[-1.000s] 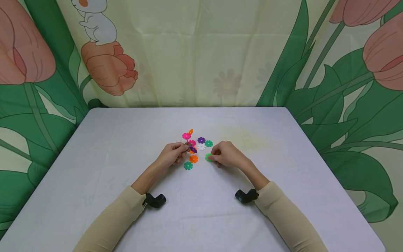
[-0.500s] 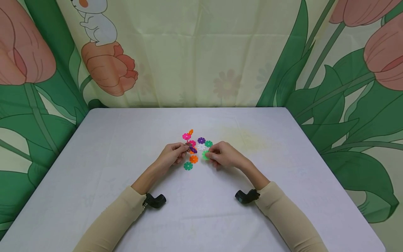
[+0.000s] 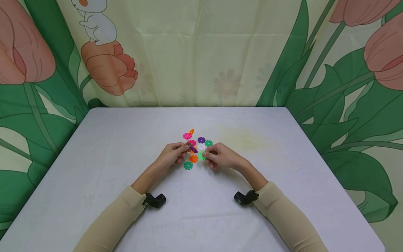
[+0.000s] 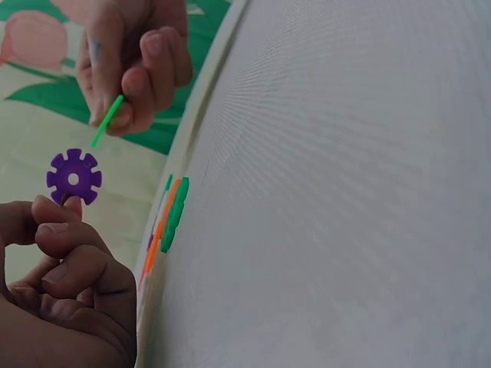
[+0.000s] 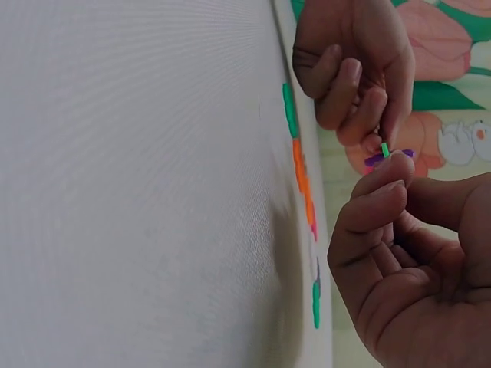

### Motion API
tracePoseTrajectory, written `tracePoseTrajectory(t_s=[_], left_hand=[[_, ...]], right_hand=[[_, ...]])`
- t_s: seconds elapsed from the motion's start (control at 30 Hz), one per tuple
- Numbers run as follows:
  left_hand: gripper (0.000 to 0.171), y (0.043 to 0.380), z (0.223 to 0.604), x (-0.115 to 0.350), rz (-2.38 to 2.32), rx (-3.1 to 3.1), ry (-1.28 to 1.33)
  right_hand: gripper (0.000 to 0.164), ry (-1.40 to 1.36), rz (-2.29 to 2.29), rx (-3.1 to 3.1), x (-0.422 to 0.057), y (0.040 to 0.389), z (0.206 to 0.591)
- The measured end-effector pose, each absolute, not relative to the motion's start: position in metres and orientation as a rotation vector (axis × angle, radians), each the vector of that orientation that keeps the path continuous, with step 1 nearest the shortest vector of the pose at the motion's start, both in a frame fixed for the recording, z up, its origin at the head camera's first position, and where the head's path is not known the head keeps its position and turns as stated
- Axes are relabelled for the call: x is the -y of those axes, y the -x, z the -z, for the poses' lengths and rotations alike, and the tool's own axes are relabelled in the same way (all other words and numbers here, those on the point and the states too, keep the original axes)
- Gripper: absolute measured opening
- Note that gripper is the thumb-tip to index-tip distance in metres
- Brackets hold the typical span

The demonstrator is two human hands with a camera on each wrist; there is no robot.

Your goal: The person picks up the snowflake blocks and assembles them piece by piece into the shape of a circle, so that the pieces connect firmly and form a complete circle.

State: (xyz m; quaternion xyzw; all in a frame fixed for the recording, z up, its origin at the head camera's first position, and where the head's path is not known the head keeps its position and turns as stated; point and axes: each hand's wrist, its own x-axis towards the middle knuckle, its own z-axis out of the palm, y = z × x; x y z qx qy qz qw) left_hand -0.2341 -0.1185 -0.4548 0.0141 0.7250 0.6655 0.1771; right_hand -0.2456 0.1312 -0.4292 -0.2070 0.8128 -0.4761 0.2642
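the left hand is pinching a purple disc and the right hand a green disc, both looking light, stiff and best held by the edge.

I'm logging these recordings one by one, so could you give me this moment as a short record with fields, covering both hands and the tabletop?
left hand: pinches a purple disc
right hand: pinches a bright green disc
held discs: close together, apart in the left wrist view
on table: orange disc, teal disc, white disc, others
unclear: whether the pink disc is attached to anything
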Motion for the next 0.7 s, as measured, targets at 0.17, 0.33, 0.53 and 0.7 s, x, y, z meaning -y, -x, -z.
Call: tracePoseTrajectory(t_s=[0.17,0.33,0.53,0.7], left_hand=[[0.029,0.2327,0.4539,0.1189,-1.882,-2.046,-0.068],[0.03,0.2318,0.4531,0.119,-1.881,-2.036,-0.1],[0.033,0.2323,0.4542,0.1191,-1.882,-2.023,-0.108],[0.033,0.2327,0.455,0.1192,-1.885,-2.019,-0.11]], right_hand=[[0.029,0.56,1.313,-2.162,-0.1311,0.2453,0.4294],[0.031,0.563,1.327,-2.152,-0.13,0.2448,0.4293],[0.031,0.551,1.342,-2.145,-0.1285,0.2437,0.429],[0.031,0.538,1.357,-2.143,-0.1271,0.2422,0.429]])
